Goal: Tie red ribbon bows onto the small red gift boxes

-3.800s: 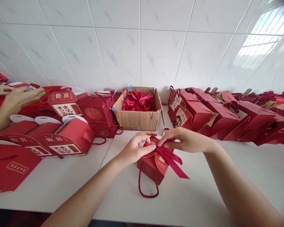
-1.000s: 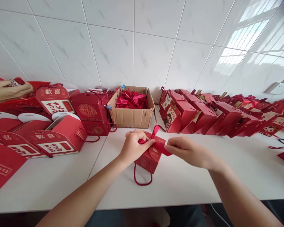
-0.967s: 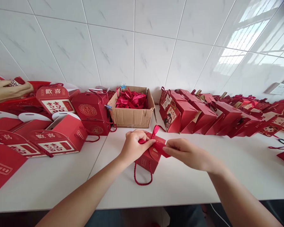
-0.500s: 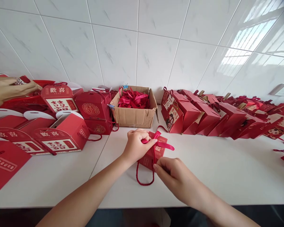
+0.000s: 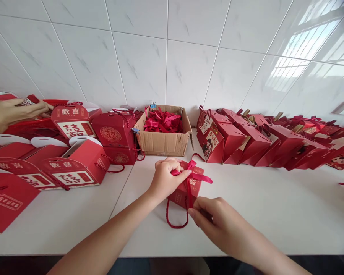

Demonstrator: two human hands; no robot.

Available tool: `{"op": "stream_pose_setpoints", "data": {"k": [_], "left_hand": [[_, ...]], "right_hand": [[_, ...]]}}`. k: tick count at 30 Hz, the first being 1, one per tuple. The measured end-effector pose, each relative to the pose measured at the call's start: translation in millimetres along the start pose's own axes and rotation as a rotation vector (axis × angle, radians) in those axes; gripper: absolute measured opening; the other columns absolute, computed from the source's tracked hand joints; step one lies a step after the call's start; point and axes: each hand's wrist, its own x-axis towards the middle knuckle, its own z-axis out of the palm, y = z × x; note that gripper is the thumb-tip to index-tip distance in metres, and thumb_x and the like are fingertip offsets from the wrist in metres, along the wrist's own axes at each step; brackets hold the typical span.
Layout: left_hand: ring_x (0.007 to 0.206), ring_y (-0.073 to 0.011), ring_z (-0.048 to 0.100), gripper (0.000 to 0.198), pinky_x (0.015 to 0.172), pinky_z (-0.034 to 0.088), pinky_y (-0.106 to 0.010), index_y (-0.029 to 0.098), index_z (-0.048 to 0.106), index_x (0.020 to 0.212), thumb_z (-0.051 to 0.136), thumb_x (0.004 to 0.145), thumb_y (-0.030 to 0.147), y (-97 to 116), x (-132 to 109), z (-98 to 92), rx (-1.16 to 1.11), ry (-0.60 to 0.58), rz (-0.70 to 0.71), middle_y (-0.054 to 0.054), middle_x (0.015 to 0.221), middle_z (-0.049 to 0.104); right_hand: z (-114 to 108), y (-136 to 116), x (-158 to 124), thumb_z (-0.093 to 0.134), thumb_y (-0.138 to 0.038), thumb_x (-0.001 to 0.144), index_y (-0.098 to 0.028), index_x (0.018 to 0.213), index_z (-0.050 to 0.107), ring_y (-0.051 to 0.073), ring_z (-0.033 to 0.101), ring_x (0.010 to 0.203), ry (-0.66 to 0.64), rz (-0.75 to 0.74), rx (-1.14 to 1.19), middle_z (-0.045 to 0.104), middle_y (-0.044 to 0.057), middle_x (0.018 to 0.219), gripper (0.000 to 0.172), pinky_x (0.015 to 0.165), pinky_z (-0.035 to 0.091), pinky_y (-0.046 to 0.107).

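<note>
A small red gift box [image 5: 195, 184] with gold print lies on the white table, a twisted red cord handle [image 5: 177, 227] looping from its near side. Crimson ribbon [image 5: 202, 177] crosses the box top, one loop standing up and one tail sticking out to the right. My left hand [image 5: 169, 175] is closed, pinching the ribbon where it crosses on the box. Lower down, my right hand [image 5: 210, 214] pinches a ribbon tail that runs toward me. Parts of the box and ribbon are hidden behind my left fingers.
Behind the gift box stands an open cardboard box [image 5: 163, 143] of crimson ribbons. Red boxes with cord handles [image 5: 74, 164] crowd the left side; several red gift boxes [image 5: 232, 133] line the right. Another person's hand [image 5: 14, 112] is over a red basket [image 5: 31, 124] at far left.
My right hand has drawn the ribbon tail slightly toward me. My left hand keeps its pinch on the ribbon. The whole view has shifted a little.
</note>
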Motion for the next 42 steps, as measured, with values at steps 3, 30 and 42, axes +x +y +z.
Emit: {"op": "stream_pose_setpoints", "data": {"k": [3, 30, 42], "left_hand": [[0.100, -0.0244, 0.063, 0.044, 0.083, 0.047, -0.035, 0.021, 0.030, 0.050, 0.066, 0.073, 0.030, -0.8, 0.0, -2.9, -0.079, -0.066, -0.069, -0.003, 0.070, 0.066], [0.101, -0.0253, 0.062, 0.027, 0.095, 0.045, -0.040, 0.019, 0.059, 0.062, 0.045, 0.083, 0.029, 4.3, 5.6, -22.8, -0.458, -0.362, -0.205, -0.008, 0.087, 0.071], [0.081, -0.0182, 0.059, 0.016, 0.077, 0.048, -0.031, 0.018, 0.047, 0.053, 0.043, 0.068, 0.014, 1.7, 8.5, -24.0, -0.485, -0.348, -0.264, -0.004, 0.086, 0.060]], "right_hand": [[-26.0, 5.1, 14.7, 0.038, -0.047, 0.092, -0.019, 0.060, 0.035, 0.011, 0.025, 0.051, 0.101, -0.015, -0.049, 0.034, -0.003, 0.053, 0.043, 0.047, 0.023, 0.025], [-39.3, 58.1, 77.5, 0.052, -0.058, 0.085, -0.018, 0.062, 0.039, 0.007, 0.029, 0.051, -0.051, -0.024, 0.578, 0.034, -0.006, 0.056, 0.048, 0.048, 0.023, 0.023], [-27.4, 40.9, 68.5, 0.062, -0.030, 0.085, -0.023, 0.099, 0.063, 0.022, 0.051, 0.116, 0.240, -0.448, 0.281, 0.057, 0.009, 0.119, 0.015, 0.098, 0.041, 0.037]]}}
